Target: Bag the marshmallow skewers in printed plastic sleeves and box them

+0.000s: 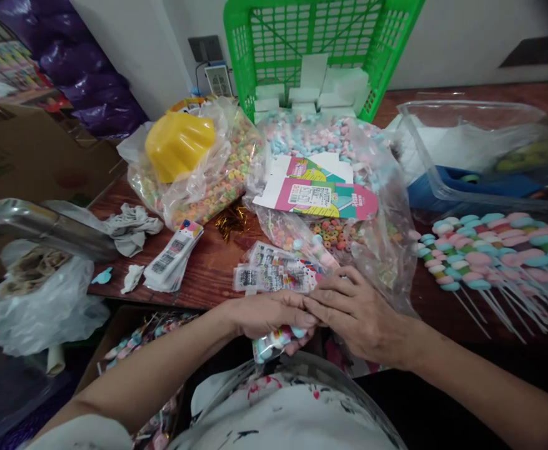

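Note:
My left hand (278, 315) is closed around a bagged candy stick (269, 345), whose pink, white and pale blue pieces show through the clear wrapper below my fingers. My right hand (361, 315) meets it from the right, fingers together and lying over the left fingertips, closed on the same bag; the fingertips and the bag's far end are hidden. Just beyond my hands, printed clear bags (274, 269) lie in a loose pile at the table's front. Loose candy rings (333, 234) show in a plastic bag behind them.
A printed pink carton (321, 194) lies on the big candy bag, before a green basket (241, 56). At right are finished-looking candy skewers (494, 250) and a clear bin (471, 112). A stack of printed cards (173, 256), a metal cylinder (49, 228) and a yellow bowl (177, 147) are left.

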`<state>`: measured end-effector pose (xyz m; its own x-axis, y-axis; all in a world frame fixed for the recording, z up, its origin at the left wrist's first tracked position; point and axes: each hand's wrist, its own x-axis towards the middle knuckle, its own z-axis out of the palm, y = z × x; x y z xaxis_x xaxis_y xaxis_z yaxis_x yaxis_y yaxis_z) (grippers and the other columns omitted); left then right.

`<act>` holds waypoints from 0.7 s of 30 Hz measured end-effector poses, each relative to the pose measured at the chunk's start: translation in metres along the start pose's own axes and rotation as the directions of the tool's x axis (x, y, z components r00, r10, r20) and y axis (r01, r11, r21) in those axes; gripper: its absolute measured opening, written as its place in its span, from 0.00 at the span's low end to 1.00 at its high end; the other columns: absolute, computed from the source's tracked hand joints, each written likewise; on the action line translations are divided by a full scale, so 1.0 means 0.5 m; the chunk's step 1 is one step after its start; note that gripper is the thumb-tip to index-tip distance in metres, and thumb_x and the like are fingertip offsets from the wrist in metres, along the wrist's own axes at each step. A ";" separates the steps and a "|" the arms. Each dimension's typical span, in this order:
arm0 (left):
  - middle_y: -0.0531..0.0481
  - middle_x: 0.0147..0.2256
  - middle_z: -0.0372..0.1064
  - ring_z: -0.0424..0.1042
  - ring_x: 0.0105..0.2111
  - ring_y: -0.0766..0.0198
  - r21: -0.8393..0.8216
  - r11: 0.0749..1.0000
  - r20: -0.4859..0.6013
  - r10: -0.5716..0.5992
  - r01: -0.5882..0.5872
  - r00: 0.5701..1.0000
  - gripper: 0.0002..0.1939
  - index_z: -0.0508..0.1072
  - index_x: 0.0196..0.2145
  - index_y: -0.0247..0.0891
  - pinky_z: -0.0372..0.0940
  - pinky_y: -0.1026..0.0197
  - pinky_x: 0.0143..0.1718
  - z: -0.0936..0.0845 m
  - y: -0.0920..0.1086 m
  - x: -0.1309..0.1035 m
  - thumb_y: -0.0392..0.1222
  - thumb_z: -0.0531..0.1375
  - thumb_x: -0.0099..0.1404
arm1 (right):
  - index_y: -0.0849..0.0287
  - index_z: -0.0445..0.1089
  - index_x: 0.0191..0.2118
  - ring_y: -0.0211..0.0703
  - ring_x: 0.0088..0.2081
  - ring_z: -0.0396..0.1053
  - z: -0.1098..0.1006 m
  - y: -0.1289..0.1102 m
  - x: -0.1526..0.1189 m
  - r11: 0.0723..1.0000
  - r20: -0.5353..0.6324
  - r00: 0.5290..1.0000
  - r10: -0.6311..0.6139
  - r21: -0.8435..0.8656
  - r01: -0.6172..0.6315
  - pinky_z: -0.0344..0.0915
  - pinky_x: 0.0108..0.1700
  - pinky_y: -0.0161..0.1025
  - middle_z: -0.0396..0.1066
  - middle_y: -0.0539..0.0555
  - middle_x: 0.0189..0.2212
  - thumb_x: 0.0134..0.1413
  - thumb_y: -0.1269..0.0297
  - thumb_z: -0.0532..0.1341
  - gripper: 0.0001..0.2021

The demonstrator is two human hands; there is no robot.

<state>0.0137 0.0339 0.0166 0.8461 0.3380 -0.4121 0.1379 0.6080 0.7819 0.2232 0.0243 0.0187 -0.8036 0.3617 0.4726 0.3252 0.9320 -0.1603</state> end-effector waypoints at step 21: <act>0.55 0.19 0.61 0.60 0.17 0.72 0.285 0.957 -0.382 0.170 -0.059 0.908 0.08 0.65 0.22 0.35 0.55 0.68 0.19 -0.026 -0.019 0.015 0.40 0.54 0.57 | 0.53 0.68 0.49 0.50 0.46 0.63 0.013 0.012 0.005 0.945 0.007 0.950 0.312 -0.105 -0.309 0.53 0.46 0.49 0.70 0.57 0.43 0.58 0.68 0.56 0.14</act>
<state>0.0122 0.0398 -0.0001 0.5951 0.6852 -0.4200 0.2288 0.3565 0.9058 0.2202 0.0311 0.0131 -0.6659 0.6342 0.3928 0.6082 0.7665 -0.2065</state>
